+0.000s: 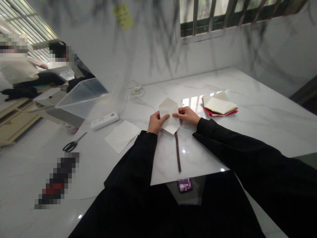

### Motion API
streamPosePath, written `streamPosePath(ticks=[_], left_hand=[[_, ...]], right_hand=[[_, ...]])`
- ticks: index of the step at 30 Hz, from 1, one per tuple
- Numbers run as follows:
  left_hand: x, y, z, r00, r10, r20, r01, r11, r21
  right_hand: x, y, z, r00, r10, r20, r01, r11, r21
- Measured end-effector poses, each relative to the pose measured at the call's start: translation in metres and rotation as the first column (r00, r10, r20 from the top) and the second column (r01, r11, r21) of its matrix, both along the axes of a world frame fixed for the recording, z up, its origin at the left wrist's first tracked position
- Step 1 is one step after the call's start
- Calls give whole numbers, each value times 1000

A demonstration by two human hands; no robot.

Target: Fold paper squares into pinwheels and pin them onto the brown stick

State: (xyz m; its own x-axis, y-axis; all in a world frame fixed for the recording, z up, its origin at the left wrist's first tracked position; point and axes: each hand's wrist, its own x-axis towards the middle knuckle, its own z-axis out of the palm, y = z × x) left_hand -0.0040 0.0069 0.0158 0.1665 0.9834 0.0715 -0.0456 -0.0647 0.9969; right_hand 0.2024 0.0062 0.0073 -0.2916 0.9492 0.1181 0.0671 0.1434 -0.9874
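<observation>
Left hand (155, 122) and right hand (187, 115) both pinch a folded cream paper (169, 114) closed-fingered, near the worktop's (260, 115) front edge

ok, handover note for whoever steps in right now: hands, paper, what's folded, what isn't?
Left hand: pinching the left edge of the folded white paper piece, thumb on top.
Right hand: pinching its right edge.
The paper is held just above the white marble table, over the top end of a thin brown stick.
Done: several folds, pointed top and bottom.
Left: flat white sheet unfolded; coloured paper stack untouched; black-handled scissors lying aside.
</observation>
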Motion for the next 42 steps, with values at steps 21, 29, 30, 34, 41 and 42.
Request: streamPosePath(ticks=[21,29,30,34,41,42], left_hand=[[3,-2,0,1000,9,-14,-9,1000,2],[3,-2,1,1000,21,-12,-21,1000,-12],[3,-2,1,1000,18,-12,-19,1000,-12],[3,-1,0,1000,2,1,-2,1000,-7],[2,0,-1,1000,-6,-11,6,1000,8],[2,0,0,1000,-6,-11,6,1000,6]], right_hand=[[0,0,-2,1000,-16,0,16,999,50],[0,-1,0,999,-36,3,36,998,53],[0,-1,0,999,-36,3,36,998,51],[0,-1,0,1000,-28,4,28,998,47],[0,-1,-3,999,-29,-30,31,998,48],[0,0,-3,999,-32,-28,33,998,52]])
